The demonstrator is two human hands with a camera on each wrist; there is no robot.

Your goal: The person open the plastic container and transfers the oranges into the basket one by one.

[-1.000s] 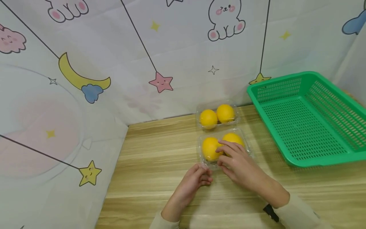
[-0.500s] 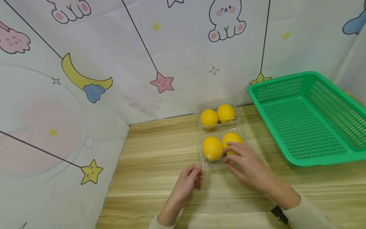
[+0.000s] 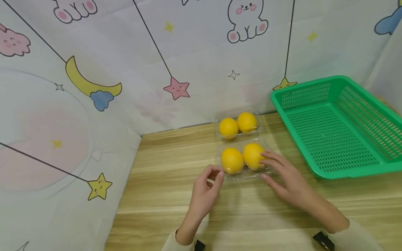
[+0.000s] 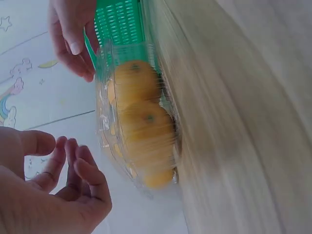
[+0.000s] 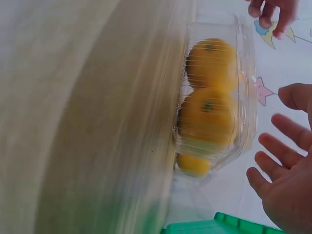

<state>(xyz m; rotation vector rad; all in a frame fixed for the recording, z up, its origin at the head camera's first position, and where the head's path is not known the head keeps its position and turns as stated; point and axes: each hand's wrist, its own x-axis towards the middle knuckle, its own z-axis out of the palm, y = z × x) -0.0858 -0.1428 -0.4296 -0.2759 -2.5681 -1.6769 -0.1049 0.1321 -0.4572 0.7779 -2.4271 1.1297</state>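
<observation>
Two oranges [image 3: 232, 160] sit side by side in a clear plastic clamshell box [image 3: 242, 177] on the wooden table. My left hand [image 3: 203, 195] is by the box's front left corner, its fingers loosely bent and holding nothing. At the right side of the same box, my right hand [image 3: 289, 181] has its fingers spread, and the fingertips overlap the right orange in the head view. The right wrist view shows the box's ribbed side wall beside the spread right hand [image 5: 287, 161]. Behind stands a second clear box with two more oranges [image 3: 228, 128].
A large green plastic basket [image 3: 351, 173] stands to the right of the boxes. A white cloth wall [image 3: 201, 45] with cartoon prints closes off the back and left of the wooden table [image 3: 169, 181]. Black straps [image 3: 323, 240] show near the sleeves.
My right hand has moved right from over the front box to its right side, its fingers spreading. My left hand drew back from the box's corner, then came up beside it again. The boxes stay put.
</observation>
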